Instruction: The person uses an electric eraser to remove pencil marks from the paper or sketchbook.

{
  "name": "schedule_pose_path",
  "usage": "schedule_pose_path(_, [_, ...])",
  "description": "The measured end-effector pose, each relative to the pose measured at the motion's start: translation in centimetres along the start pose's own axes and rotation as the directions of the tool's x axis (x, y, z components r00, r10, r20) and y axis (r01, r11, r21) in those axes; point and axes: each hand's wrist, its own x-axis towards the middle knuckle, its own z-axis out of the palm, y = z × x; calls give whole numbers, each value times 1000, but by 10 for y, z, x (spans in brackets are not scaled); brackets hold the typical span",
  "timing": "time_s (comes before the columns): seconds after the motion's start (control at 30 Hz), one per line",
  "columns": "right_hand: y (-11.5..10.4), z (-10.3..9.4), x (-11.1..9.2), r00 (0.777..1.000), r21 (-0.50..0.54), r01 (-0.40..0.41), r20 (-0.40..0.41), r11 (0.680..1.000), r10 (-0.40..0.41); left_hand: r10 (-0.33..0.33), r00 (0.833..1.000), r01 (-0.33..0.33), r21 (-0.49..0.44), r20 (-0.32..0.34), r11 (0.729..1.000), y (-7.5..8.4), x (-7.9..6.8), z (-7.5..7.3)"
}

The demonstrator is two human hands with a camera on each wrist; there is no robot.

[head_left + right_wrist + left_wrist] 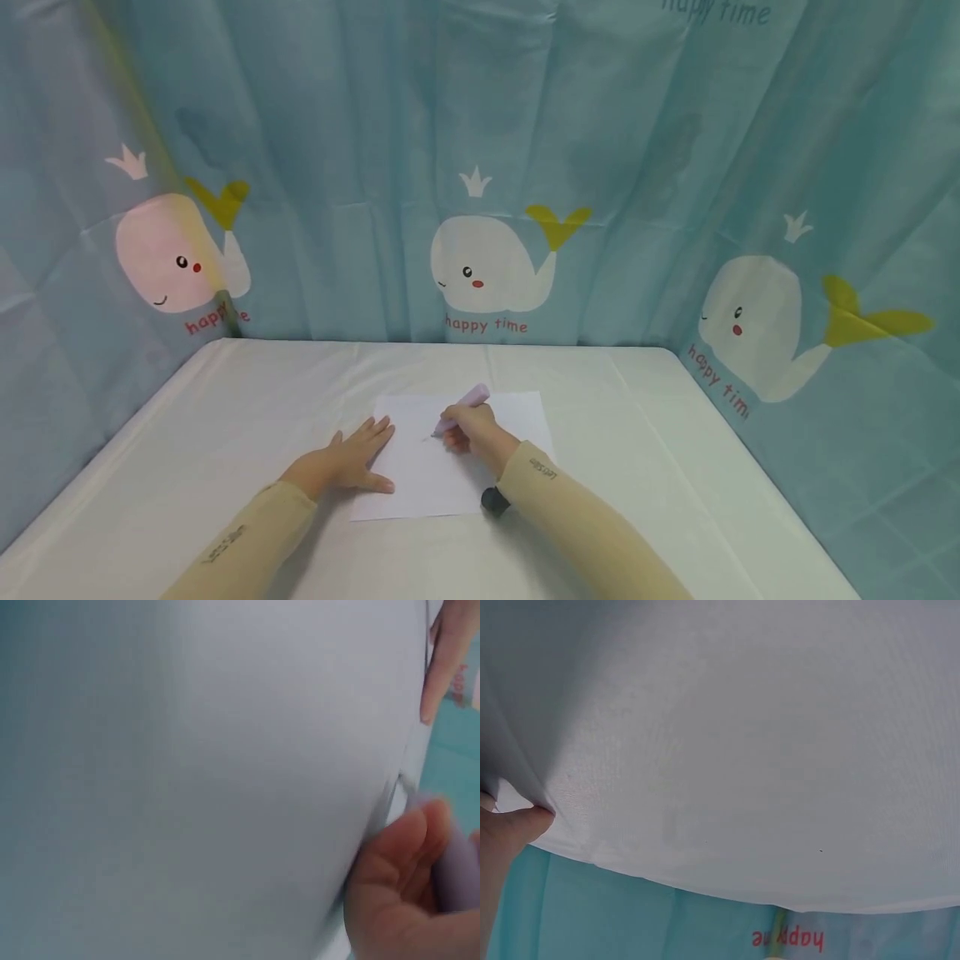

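Note:
On the table lies a sheet of white paper [420, 487]. My right hand [471, 429] grips a light purple marker [475, 395], its tip at the paper near faint marks. In the right wrist view the marker [455, 870] sits between the curled fingers and thumb of the right hand [397, 885]. My left hand [347, 458] rests with spread fingers on the paper's left edge. Part of the left hand [510, 832] shows at the edge of the left wrist view. A small black round object [493, 501] lies by the paper's front edge, partly hidden under the right sleeve.
A white cloth covers the table [225, 442]. Blue curtains [337, 183] with printed whales and "happy time" lettering hang behind the table and at both sides. Light tan sleeves [592, 517] cover both forearms.

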Motion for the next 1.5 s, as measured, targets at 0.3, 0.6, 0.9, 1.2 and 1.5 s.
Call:
schedule_pose_path(0.3, [-1,-3,2,1000,-20,-10,-17,1000,10,0,1000,0,11,-7,1000,1,0,0])
schedule_pose_path(0.6, [-4,-4,1,1000,-30,-15,-2,999,15,-26,999,27,40,-29,999,3,-3,-2])
schedule_pose_path(0.9, [-2,-4,1,1000,-25,-21,-5,999,21,12,1000,-12,20,-27,1000,-4,-12,1])
schedule_pose_path(1.2, [0,-4,0,998,4,-12,59,1000,12,39,999,-38,25,-33,999,-4,-16,6])
schedule_pose_path(1.5, [-1,2,-1,1000,2,14,24,1000,-14,24,999,-23,21,-38,1000,1,-17,3])
